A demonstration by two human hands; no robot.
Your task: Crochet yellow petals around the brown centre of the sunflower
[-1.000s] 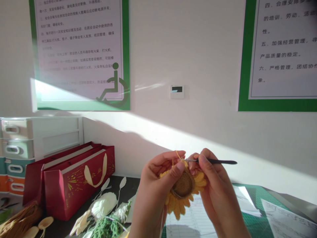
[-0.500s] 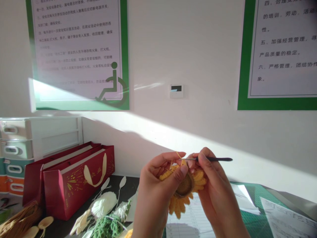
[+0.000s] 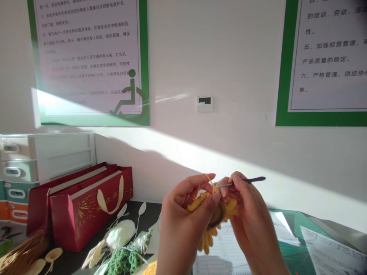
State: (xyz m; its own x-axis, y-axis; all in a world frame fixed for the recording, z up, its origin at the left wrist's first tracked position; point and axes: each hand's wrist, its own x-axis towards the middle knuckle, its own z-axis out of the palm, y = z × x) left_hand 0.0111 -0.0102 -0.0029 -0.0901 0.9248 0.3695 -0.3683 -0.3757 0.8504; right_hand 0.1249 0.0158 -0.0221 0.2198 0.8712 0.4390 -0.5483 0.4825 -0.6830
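L to R from where I'm standing: stacked drawer unit (image 3: 18, 175) at far left, against the wall, prob. to save table space. Raffia-like bundle (image 3: 23, 254) near left. Red gift bags (image 3: 94, 210) side by side, standing upright, handle of the front one hanging down its side. White yarn ball (image 3: 122, 233) and green yarn (image 3: 124, 262) lie L of the hands, likely parked there for easy reach w/o crowding the work.

L hand (image 3: 189, 206): closed on crocheted sunflower (image 3: 218, 217), thumb pinching near its top edge, prob. to steady the stitches; index raised w/ yellow strand (image 3: 208, 178) over it, presumably for tension. Flower's up off the table, between both hands, brown centre partly behind thumb. Crochet hook (image 3: 254, 180): tip at top petal, handle pointing R. R hand (image 3: 249, 210) grips hook pencil-style, approx., prob. for fine control; lower fingers near petals, contact unclear.

Printed sheet (image 3: 220, 248) below; green cutting mat (image 3: 292, 252) at R, papers on it.
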